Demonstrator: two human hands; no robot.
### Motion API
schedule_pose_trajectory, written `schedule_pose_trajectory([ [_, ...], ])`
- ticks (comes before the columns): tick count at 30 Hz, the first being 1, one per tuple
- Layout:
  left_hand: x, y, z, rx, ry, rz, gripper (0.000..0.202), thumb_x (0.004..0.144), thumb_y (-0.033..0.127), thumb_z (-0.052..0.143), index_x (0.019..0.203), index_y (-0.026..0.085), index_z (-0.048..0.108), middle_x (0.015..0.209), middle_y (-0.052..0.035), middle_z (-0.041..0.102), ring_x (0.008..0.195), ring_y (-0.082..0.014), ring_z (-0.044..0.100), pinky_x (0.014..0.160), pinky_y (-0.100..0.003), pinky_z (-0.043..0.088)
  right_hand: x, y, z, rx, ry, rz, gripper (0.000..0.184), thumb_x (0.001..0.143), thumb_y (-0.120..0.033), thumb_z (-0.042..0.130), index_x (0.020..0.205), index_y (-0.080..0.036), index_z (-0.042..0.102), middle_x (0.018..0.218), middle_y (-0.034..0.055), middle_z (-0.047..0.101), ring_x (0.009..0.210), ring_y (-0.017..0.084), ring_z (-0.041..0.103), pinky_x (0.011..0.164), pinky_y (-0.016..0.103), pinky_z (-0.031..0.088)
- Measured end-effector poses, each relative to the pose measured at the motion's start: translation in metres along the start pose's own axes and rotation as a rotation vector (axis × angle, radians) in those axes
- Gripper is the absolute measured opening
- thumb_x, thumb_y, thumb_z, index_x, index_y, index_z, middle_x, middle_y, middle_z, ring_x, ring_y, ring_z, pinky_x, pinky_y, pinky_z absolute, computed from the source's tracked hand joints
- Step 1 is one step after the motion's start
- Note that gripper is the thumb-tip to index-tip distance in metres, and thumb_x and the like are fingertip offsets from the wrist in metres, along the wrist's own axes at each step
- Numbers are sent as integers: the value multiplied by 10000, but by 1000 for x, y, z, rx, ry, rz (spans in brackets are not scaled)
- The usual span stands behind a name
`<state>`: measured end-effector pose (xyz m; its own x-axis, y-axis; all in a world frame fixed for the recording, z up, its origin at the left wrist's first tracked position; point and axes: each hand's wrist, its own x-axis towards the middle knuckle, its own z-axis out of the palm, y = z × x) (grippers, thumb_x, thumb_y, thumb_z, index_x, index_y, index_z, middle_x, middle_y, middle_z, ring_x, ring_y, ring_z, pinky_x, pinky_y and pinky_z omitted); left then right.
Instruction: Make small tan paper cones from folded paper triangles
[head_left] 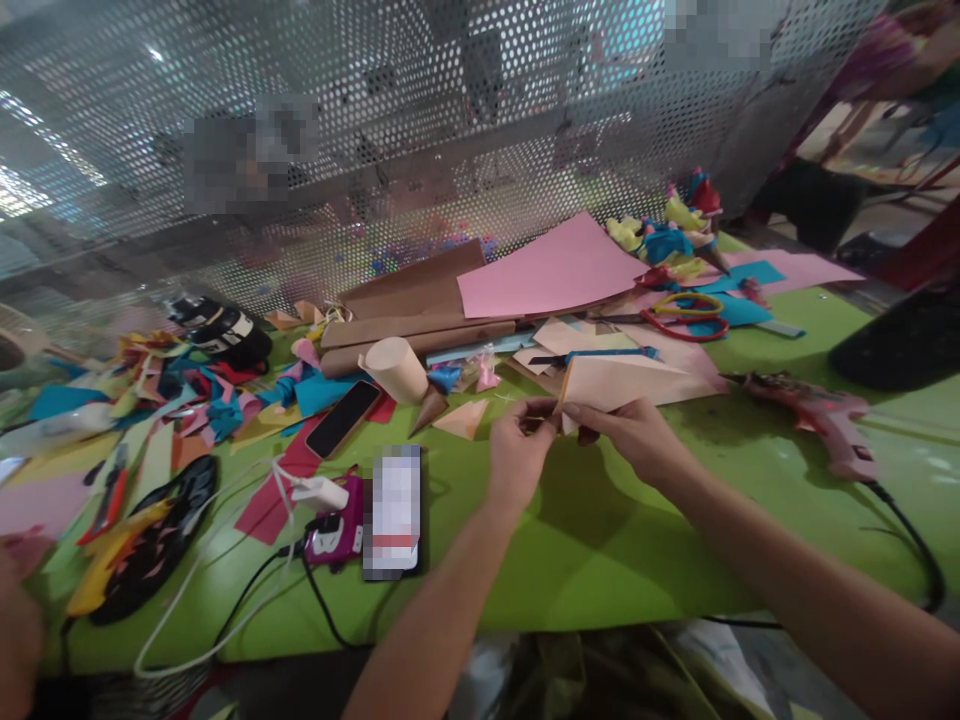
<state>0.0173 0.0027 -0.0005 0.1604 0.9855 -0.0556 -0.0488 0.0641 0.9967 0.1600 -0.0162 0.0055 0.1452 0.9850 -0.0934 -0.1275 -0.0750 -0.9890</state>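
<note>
A pale cream piece of paper, shaped like a folded or rolled point, is held above the green table. My left hand pinches its near left edge, fingers closed. My right hand grips the same paper from below and the right, with fingers partly hidden behind it. Just left of my hands lie a cream paper triangle and a small brown paper cone. A cream roll stands behind them. To the right of my hands rests a pink glue gun.
Red and yellow scissors and pink paper lie toward the back. Two phones and a purple power strip with cables sit left. A yellow glue gun lies on a black tray. Another person's hand shows at far left.
</note>
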Motion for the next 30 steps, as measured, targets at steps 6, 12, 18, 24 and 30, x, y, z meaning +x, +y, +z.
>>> schedule_pose_trajectory([
  [6,-1,3,-1,-67,-50,-7,126,749,174,714,865,171,766,843,-45,781,796,-169,716,806,-315,581,2,-1,-1,-34,24,-33,468,556,-609,852,628,-187,663,576,9,605,505,128,508,457,273,444],
  [12,-4,5,0,-71,-119,5,203,780,212,728,972,162,772,958,-75,795,883,-193,736,863,-343,589,4,0,-4,-73,66,-8,488,559,-634,837,579,-178,666,534,11,593,456,105,446,422,264,374],
  [18,-8,9,4,146,-72,93,366,708,17,736,1040,170,747,1004,-80,791,876,-188,743,853,-337,594,3,-5,0,-38,95,-15,504,540,-649,835,584,-196,619,508,-23,528,447,98,419,415,261,355],
  [24,-9,5,6,256,-21,163,393,735,-18,685,1057,198,748,995,-49,790,847,-170,734,832,-315,589,0,-7,1,-41,93,-19,517,569,-653,823,515,-210,563,481,-21,493,464,108,423,433,267,362],
  [30,-10,-2,6,318,26,294,307,805,61,668,1058,208,760,1008,-65,785,863,-187,728,824,-330,588,-2,-8,1,-69,91,-22,547,586,-702,796,475,-223,555,498,7,512,499,138,447,469,299,404],
])
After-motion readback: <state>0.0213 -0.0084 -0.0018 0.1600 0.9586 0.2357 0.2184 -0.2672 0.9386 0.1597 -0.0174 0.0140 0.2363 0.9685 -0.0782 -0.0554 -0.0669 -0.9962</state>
